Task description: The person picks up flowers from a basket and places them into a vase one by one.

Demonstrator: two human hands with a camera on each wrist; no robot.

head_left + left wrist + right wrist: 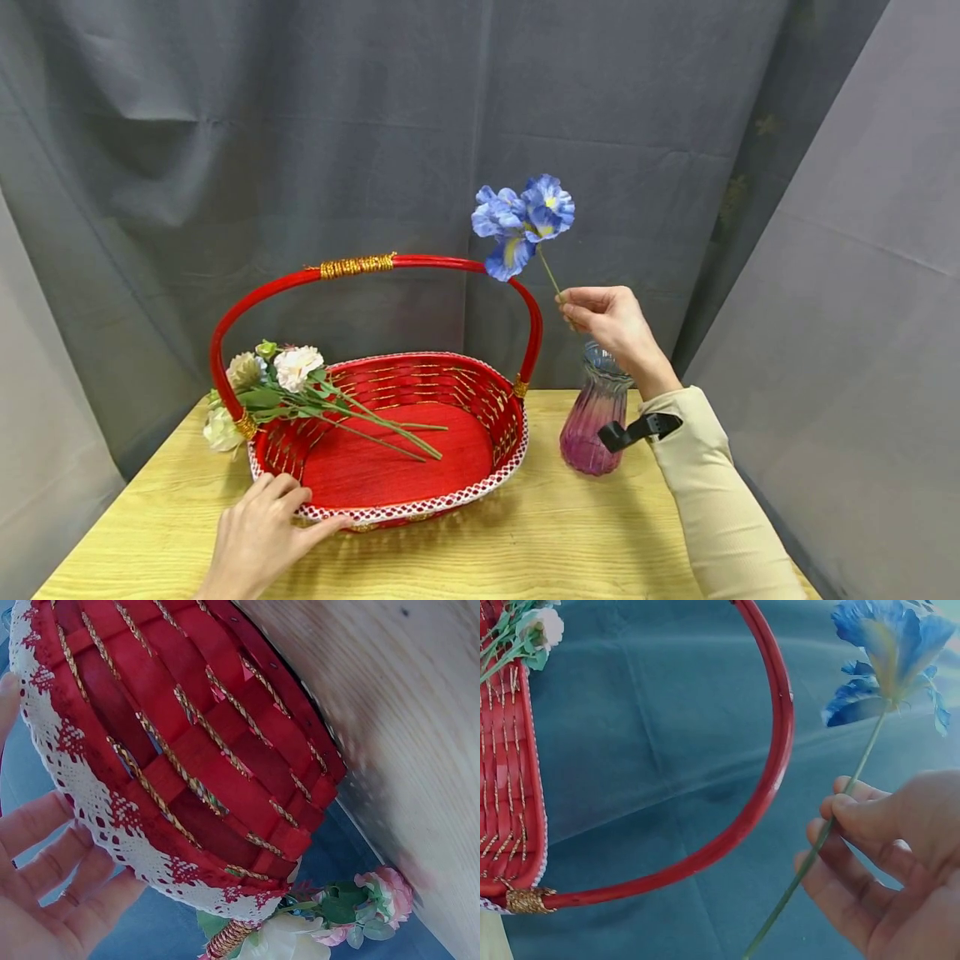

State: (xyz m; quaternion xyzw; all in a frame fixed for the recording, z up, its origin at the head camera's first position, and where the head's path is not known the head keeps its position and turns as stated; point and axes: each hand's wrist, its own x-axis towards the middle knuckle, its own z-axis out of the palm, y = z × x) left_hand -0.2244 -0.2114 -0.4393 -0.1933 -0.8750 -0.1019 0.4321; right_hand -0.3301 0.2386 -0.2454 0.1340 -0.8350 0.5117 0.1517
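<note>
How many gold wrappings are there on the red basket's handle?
3: in the head view, one gold wrapping near the top of the red handle, a second wrapping at its left base, a third wrapping at its right base. No others show.

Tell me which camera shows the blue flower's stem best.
The right wrist view: the stem runs in plain sight from the bloom past the right grip down to the picture's bottom edge. The head view shows mainly the short stretch between bloom and grip; the left wrist view shows none of it.
</note>
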